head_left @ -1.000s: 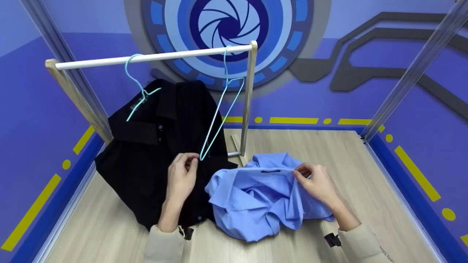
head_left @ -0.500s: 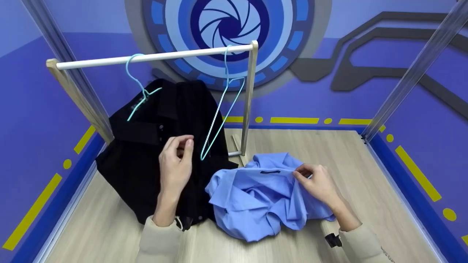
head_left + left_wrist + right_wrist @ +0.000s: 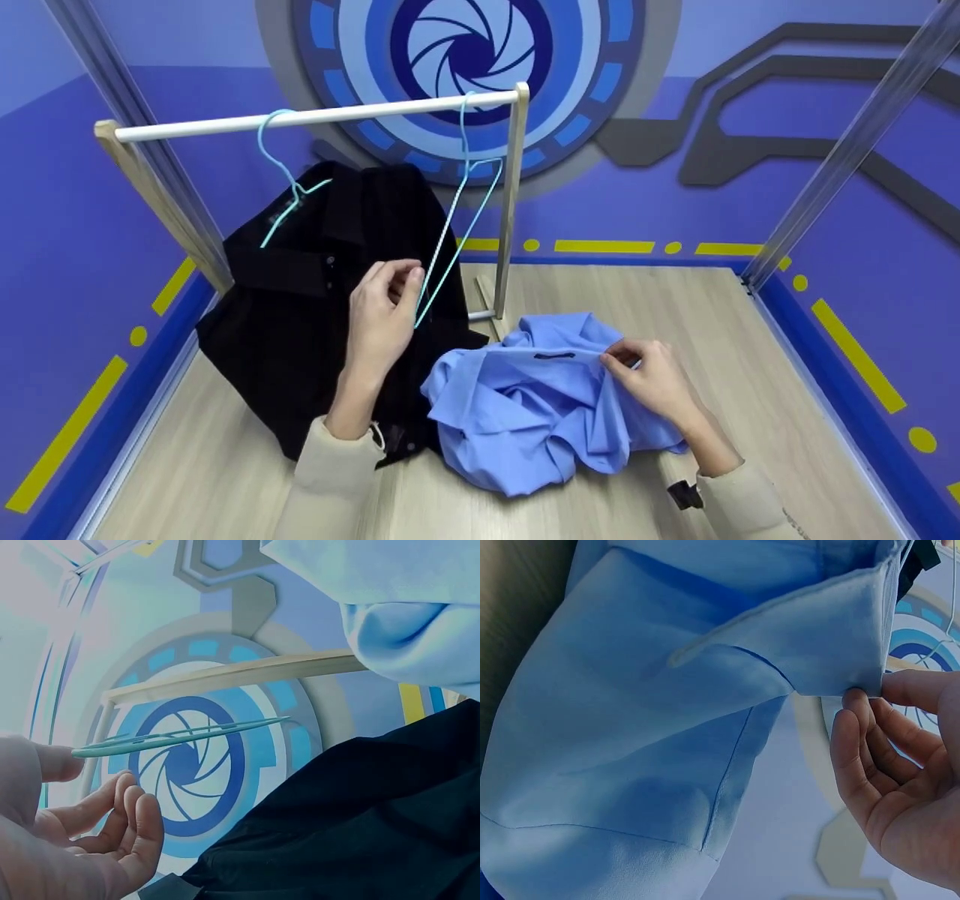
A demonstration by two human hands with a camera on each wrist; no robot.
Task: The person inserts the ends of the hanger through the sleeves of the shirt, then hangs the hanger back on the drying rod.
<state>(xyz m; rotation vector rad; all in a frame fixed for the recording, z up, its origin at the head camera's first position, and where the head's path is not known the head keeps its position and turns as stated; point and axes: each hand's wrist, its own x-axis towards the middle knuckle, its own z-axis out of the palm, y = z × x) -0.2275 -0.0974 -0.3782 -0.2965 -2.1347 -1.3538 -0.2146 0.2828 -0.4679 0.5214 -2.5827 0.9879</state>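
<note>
A light blue shirt (image 3: 525,420) lies bunched on the wooden floor, its collar edge with a dark label raised. My right hand (image 3: 651,375) pinches that collar between thumb and fingers; the pinched edge of the shirt (image 3: 840,645) shows in the right wrist view. My left hand (image 3: 382,315) is in front of the black shirt (image 3: 300,345), beside the lower end of a bare turquoise hanger (image 3: 450,217). In the left wrist view, thumb and fingers of the left hand (image 3: 97,825) are apart and loosely bent, with the hanger (image 3: 187,735) close to the thumb tip.
A rack with a white rail (image 3: 322,116) and wooden posts (image 3: 511,202) stands at the back left. The black shirt hangs from it on a second turquoise hanger (image 3: 279,161). Blue printed walls with metal corner profiles (image 3: 847,142) enclose the wooden floor (image 3: 660,292).
My left hand has come off the hanger's lower end, drawn back left and up, then moved right to beside the hanger again. The right hand keeps its pinch on the collar.
</note>
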